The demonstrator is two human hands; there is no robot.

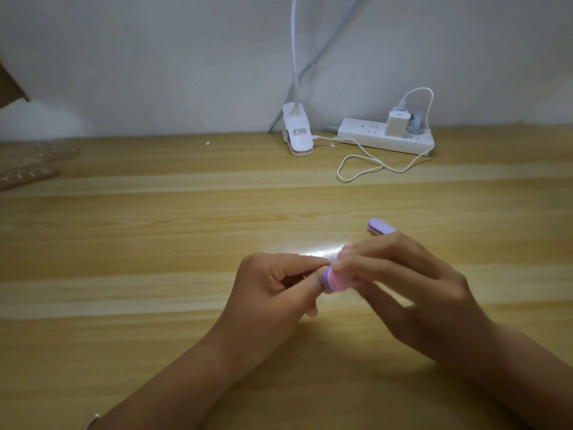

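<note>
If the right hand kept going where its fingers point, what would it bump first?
Probably the left hand: the right hand points straight at it, its pink buffer seemingly touching a fingertip.

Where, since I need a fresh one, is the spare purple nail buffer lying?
In the head view the spare buffer lies on the wooden table, right of centre, just behind the right hand, which grips the other buffer.
</note>
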